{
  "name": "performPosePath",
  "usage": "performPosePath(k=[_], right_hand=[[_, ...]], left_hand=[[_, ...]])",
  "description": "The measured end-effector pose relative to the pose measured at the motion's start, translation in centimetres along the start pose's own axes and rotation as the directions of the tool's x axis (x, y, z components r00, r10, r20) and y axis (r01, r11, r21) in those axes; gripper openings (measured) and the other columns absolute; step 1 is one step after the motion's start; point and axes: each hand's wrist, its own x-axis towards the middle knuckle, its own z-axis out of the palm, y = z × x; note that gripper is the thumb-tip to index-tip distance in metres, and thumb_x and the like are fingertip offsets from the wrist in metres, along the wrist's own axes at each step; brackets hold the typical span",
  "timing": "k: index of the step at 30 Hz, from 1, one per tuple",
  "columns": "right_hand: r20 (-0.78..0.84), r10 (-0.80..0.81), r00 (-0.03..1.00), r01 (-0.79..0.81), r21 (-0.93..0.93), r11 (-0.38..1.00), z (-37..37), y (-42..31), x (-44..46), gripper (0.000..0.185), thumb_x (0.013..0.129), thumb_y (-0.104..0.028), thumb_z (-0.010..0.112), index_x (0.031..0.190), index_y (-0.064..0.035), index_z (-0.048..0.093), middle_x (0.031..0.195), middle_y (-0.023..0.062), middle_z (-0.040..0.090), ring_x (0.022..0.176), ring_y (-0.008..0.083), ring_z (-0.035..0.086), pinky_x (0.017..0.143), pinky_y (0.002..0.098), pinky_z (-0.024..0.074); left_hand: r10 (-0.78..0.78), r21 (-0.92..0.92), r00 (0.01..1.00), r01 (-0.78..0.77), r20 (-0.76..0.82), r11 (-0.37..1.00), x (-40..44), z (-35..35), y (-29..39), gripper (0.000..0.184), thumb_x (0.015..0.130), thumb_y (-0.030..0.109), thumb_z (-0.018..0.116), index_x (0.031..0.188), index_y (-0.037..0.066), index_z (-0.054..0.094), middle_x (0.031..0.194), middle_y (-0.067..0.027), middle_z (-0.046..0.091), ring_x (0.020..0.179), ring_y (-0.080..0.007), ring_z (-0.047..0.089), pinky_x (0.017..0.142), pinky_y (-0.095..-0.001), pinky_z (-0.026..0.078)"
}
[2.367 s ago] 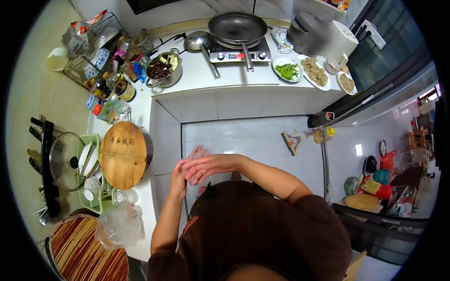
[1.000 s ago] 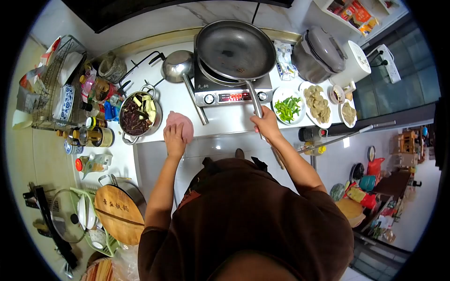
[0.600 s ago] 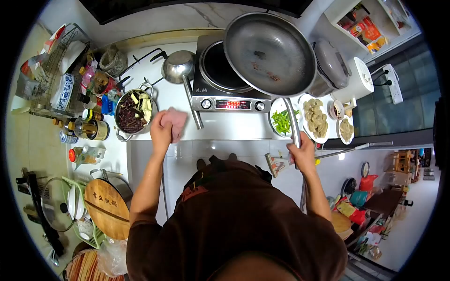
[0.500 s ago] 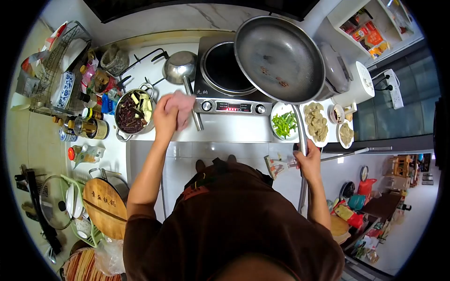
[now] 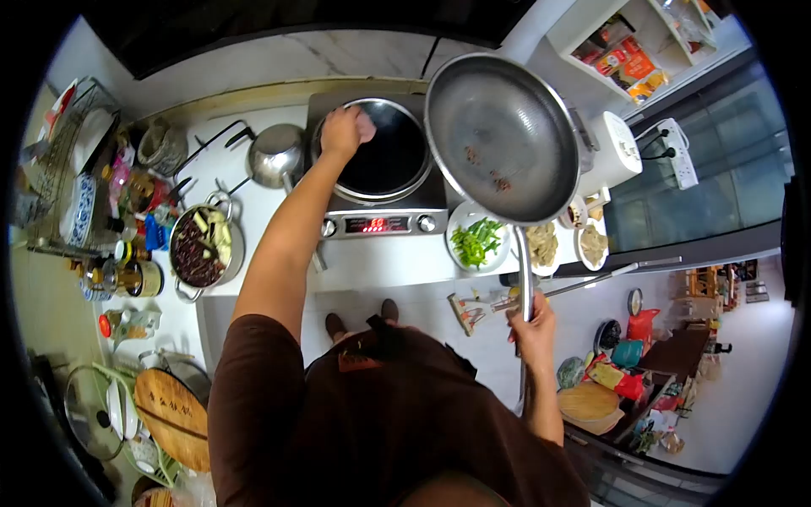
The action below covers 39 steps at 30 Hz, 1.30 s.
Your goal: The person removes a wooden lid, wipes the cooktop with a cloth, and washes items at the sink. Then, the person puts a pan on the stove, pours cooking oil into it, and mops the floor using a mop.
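On the far counter (image 5: 372, 269) | left hand (image 5: 341, 133), curled, is clutching pink cloth (image 5: 366, 128) on hob (image 5: 390, 165), seemingly wiping | right hand (image 5: 534, 328) is gripping pan (image 5: 503, 127) by its handle (image 5: 525, 262), rightward | next move likely needing pan kept clear

White countertop (image 5: 363, 270) — bent at an inner corner
Near its back edge stand the induction cooker (image 5: 384, 165) and an upturned ladle (image 5: 277, 155); by the inner corner, a two-handled pot (image 5: 235, 256); near the front edge, a plate of greens (image 5: 502, 252) — and a small plate (image 5: 594, 266) towards the right end.
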Motion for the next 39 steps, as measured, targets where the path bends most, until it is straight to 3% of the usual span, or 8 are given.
performPosePath(k=[3, 7, 11, 12, 16, 20, 25, 39], right_hand=[[0.004, 0.025, 1.000, -0.025, 0.025, 0.999, -0.2, -0.3, -0.6, 0.018, 0.076, 0.000, 0.060, 0.093, 0.0013, 0.055, 0.070, 0.0011, 0.053, 0.047, 0.0059, 0.047, 0.039, 0.0216, 0.0411], [0.006, 0.076, 0.997, -0.076, 0.045, 0.996, -0.1, -0.7, -0.8, 0.020, 0.076, 0.000, 0.062, 0.096, 0.0017, 0.056, 0.072, 0.0011, 0.055, 0.049, 0.0049, 0.047, 0.040, 0.0213, 0.0408], [0.029, 0.075, 0.997, -0.076, 0.069, 0.995, 0.1, 0.2, -0.3, 0.022, 0.076, -0.001, 0.063, 0.098, 0.0022, 0.057, 0.072, 0.0002, 0.053, 0.050, 0.0049, 0.047, 0.039, 0.0216, 0.0402], [0.038, 0.064, 0.997, -0.067, 0.069, 0.995, 0.2, 0.3, -0.1, 0.022, 0.076, -0.002, 0.063, 0.097, 0.0023, 0.057, 0.071, 0.0002, 0.053, 0.050, 0.0051, 0.047, 0.039, 0.0218, 0.0402], [0.106, 0.020, 0.994, -0.020, -0.004, 1.000, 0.9, -0.1, 0.9, 0.020, 0.077, -0.004, 0.064, 0.094, 0.0027, 0.056, 0.065, 0.0011, 0.051, 0.045, 0.0067, 0.047, 0.039, 0.0230, 0.0404], [0.172, -0.007, 0.985, 0.009, -0.009, 1.000, 2.9, 1.1, 2.3, 0.022, 0.076, -0.006, 0.065, 0.094, 0.0030, 0.055, 0.061, 0.0020, 0.050, 0.044, 0.0086, 0.049, 0.039, 0.0248, 0.0395], [0.241, -0.041, 0.970, 0.070, -0.115, 0.991, 6.6, 1.1, 3.9, 0.023, 0.074, -0.010, 0.065, 0.091, 0.0028, 0.056, 0.057, 0.0051, 0.051, 0.041, 0.0131, 0.052, 0.040, 0.0298, 0.0399], [0.250, -0.150, 0.957, 0.204, -0.204, 0.958, 15.0, 2.8, 5.9, 0.021, 0.075, -0.015, 0.062, 0.087, 0.0023, 0.057, 0.050, 0.0111, 0.056, 0.044, 0.0230, 0.059, 0.047, 0.0351, 0.0460]], left_hand=[[-0.249, -0.120, 0.969, 0.248, 0.012, 0.961, 1.5, 7.4, -3.0, 0.035, 0.070, 0.007, 0.067, 0.105, 0.011, 0.064, 0.102, -0.0176, 0.062, 0.097, -0.0361, 0.059, 0.084, -0.0421, 0.048], [-0.073, 0.080, 0.965, 0.054, 0.253, 0.995, 1.1, 8.7, 0.4, 0.029, 0.078, 0.016, 0.057, 0.105, 0.013, 0.067, 0.116, -0.0137, 0.061, 0.106, -0.0305, 0.059, 0.089, -0.0385, 0.048], [-0.225, -0.048, 0.710, 0.342, 0.667, 0.939, -1.7, 2.5, 8.2, 0.028, 0.082, 0.018, 0.055, 0.107, 0.008, 0.065, 0.099, -0.0211, 0.066, 0.096, -0.0366, 0.063, 0.082, -0.0451, 0.049], [-0.107, -0.077, 0.727, 0.215, 0.678, 0.974, -2.7, 2.0, 8.0, 0.028, 0.080, 0.015, 0.055, 0.105, 0.009, 0.066, 0.100, -0.0200, 0.066, 0.096, -0.0363, 0.063, 0.082, -0.0443, 0.049], [0.139, -0.098, 0.718, -0.098, 0.682, 0.990, -5.9, -1.9, 3.8, 0.040, 0.066, 0.001, 0.057, 0.104, 0.009, 0.068, 0.101, -0.0188, 0.066, 0.095, -0.0339, 0.063, 0.082, -0.0385, 0.050], [0.141, -0.264, 0.846, 0.000, 0.514, 0.965, -12.2, -10.7, 0.0, 0.033, 0.067, 0.003, 0.059, 0.098, 0.004, 0.066, 0.097, -0.0164, 0.066, 0.086, -0.0318, 0.064, 0.078, -0.0351, 0.049], [-0.329, -0.103, 0.803, 0.431, 0.497, 0.897, -20.5, -16.8, -5.0, 0.033, 0.067, -0.003, 0.057, 0.099, 0.004, 0.065, 0.093, -0.0158, 0.066, 0.078, -0.0262, 0.065, 0.071, -0.0353, 0.050], [-0.173, 0.291, 0.977, 0.130, 0.126, 0.948, -29.9, -12.1, -11.3, 0.046, 0.070, 0.019, 0.071, 0.114, 0.011, 0.059, 0.123, -0.0195, 0.051, 0.109, -0.0371, 0.051, 0.092, -0.0457, 0.042]])
